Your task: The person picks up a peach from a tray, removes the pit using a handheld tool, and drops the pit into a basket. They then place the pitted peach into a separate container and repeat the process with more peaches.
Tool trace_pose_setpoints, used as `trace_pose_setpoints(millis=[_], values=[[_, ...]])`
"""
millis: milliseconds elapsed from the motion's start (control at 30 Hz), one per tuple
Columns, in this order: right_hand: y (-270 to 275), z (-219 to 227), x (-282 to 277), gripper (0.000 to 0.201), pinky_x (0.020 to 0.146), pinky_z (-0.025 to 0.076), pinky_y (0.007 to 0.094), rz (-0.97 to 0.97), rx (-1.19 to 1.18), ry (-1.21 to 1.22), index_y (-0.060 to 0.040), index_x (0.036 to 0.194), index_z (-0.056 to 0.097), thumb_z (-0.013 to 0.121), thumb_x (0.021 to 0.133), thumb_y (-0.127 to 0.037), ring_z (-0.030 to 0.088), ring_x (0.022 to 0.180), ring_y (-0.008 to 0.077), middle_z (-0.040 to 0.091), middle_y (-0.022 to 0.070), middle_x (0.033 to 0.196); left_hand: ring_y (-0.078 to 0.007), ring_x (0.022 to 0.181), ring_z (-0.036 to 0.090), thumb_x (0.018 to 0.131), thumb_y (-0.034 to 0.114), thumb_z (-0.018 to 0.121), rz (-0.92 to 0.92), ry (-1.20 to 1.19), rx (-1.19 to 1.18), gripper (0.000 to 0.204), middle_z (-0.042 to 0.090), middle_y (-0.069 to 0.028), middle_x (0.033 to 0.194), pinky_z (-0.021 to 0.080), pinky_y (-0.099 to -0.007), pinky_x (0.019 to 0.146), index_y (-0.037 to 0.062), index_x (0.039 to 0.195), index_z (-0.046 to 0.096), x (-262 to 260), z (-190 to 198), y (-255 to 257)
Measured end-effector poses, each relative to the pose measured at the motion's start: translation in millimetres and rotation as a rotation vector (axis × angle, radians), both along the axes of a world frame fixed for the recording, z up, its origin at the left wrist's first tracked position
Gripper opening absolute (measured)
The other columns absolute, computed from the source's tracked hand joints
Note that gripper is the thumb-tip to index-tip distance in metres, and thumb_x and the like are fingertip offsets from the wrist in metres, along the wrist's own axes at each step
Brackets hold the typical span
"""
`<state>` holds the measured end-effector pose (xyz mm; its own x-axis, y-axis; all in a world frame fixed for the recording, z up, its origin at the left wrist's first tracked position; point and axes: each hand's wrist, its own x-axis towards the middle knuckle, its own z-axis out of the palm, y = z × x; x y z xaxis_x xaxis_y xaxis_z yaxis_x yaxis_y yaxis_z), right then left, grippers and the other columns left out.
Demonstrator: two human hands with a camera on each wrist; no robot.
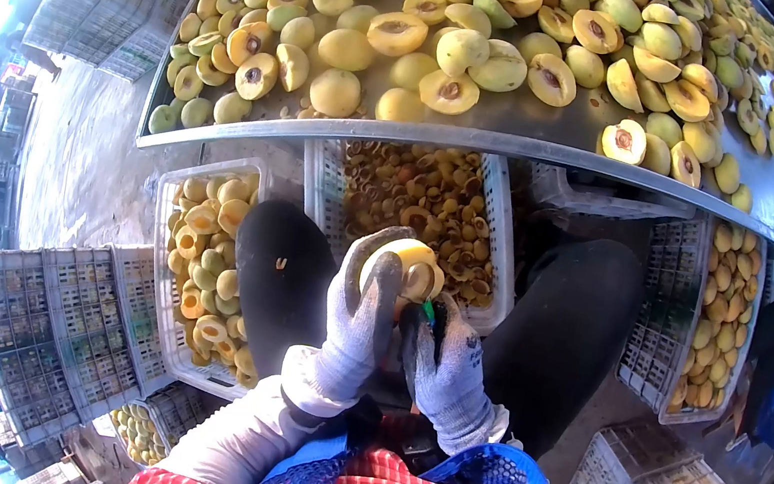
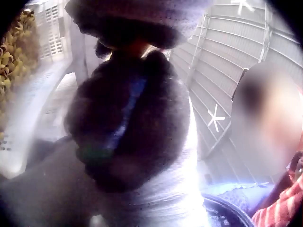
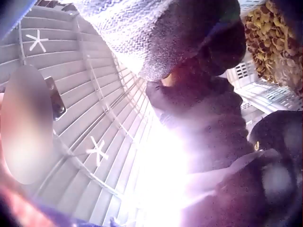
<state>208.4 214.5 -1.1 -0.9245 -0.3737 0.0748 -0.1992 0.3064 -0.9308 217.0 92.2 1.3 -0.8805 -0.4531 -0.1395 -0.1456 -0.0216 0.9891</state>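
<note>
The peach (image 1: 414, 265) sits in our left hand (image 1: 360, 314), just above our lap and near the middle of the head view, with our gloved fingers (image 1: 385, 282) curled round its near side. Our right hand (image 1: 449, 363) is just beside it, touching the left, and is clamped on a small green-handled tool (image 1: 428, 314) whose tip meets the fruit. Both hands wear grey knit gloves with dark palms. In the left wrist view we see only the dark glove wrapped on a blue and green handle (image 2: 118, 127); the fruit is hidden there.

Far of the hands lies a metal bench (image 1: 524, 142) heaped with halved and whole peaches. Under it, between our knees, stands a white crate (image 1: 499, 240) of pits and scraps. A second crate (image 1: 167, 238) of halves stands on the left, a third (image 1: 657, 325) on the right. Stacked crates (image 1: 51, 320) fill the near left.
</note>
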Motion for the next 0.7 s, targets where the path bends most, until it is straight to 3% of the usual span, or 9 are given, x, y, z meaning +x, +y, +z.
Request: trace_pose_setpoints(millis=[167, 267, 400, 500, 567, 633, 700], values=[[5.7, -21.7, 8.7, 0.028, 0.063, 0.048, 0.0412, 0.043, 0.046, 0.217, 0.0053, 0.108, 0.052, 0.052, 0.092, -0.019, 0.062, 0.073, 0.0390, 0.060, 0.0234, 0.078, -0.0187, 0.089, 0.061, 0.092, 0.035, 0.056, -0.058, -0.081, -0.001, 0.043, 0.062, -0.0145, 0.099, 0.049, -0.0289, 0.079, -0.0030, 0.113, 0.054, -0.1, -4.3, -2.8], [6.8, -36.9, 14.1, 0.029, 0.065, 0.048, 0.0422, 0.039, 0.148, 0.392, 0.0060, 0.110, 0.051, 0.051, 0.092, -0.017, 0.061, 0.074, 0.0404, 0.060, 0.0246, 0.082, -0.0188, 0.089, 0.061, 0.092, 0.030, 0.057, -0.059, 0.002, -0.095, 0.040, 0.063, -0.0149, 0.100, 0.049, -0.0289, 0.079, -0.0032, 0.114, 0.054, 0.4, -7.0, 0.4], [1.6, -30.5, 10.2, 0.029, 0.068, 0.048, 0.0421, -0.008, 0.058, 0.274, 0.0065, 0.110, 0.050, 0.051, 0.091, -0.015, 0.061, 0.078, 0.0403, 0.059, 0.0261, 0.086, -0.0198, 0.091, 0.062, 0.091, 0.027, 0.058, 0.055, 0.092, -0.019, 0.040, 0.063, -0.0153, 0.102, 0.049, -0.0296, 0.080, -0.0036, 0.116, 0.052, -1.5, -6.7, 9.6], [5.6, -37.4, 17.0, 0.037, 0.077, 0.049, 0.0442, 0.075, 0.063, 0.145, 0.0056, 0.118, 0.046, 0.056, 0.085, -0.007, 0.058, 0.092, 0.0416, 0.053, 0.0284, 0.107, -0.0202, 0.089, 0.063, 0.091, 0.025, 0.058, 0.040, 0.115, -0.152, 0.038, 0.063, -0.0153, 0.100, 0.049, -0.0295, 0.080, -0.0037, 0.115, 0.053, -2.1, -6.0, 7.1], [11.3, -40.4, 18.3, 0.044, 0.082, 0.049, 0.0451, 0.143, 0.138, 0.244, 0.0053, 0.123, 0.044, 0.059, 0.082, -0.003, 0.056, 0.099, 0.0419, 0.050, 0.0289, 0.117, -0.0204, 0.088, 0.063, 0.091, 0.025, 0.058, 0.000, 0.092, -0.190, 0.037, 0.064, -0.0154, 0.097, 0.050, -0.0297, 0.078, -0.0036, 0.114, 0.053, -2.7, -5.9, 4.1], [14.4, -38.7, 15.6, 0.045, 0.084, 0.049, 0.0447, 0.182, 0.230, 0.496, 0.0056, 0.123, 0.044, 0.059, 0.082, -0.003, 0.056, 0.100, 0.0412, 0.050, 0.0277, 0.118, -0.0205, 0.086, 0.064, 0.091, 0.025, 0.058, -0.050, 0.055, -0.186, 0.036, 0.064, -0.0154, 0.095, 0.050, -0.0300, 0.077, -0.0033, 0.112, 0.054, -2.0, -5.8, -0.2], [22.0, -42.6, 15.2, 0.044, 0.086, 0.048, 0.0440, 0.268, 0.206, 0.431, 0.0060, 0.121, 0.046, 0.060, 0.081, -0.002, 0.056, 0.101, 0.0401, 0.050, 0.0260, 0.118, -0.0203, 0.085, 0.065, 0.090, 0.025, 0.060, -0.143, 0.033, -0.125, 0.035, 0.065, -0.0149, 0.093, 0.051, -0.0304, 0.075, -0.0028, 0.110, 0.055, -2.1, -4.1, -8.2]])
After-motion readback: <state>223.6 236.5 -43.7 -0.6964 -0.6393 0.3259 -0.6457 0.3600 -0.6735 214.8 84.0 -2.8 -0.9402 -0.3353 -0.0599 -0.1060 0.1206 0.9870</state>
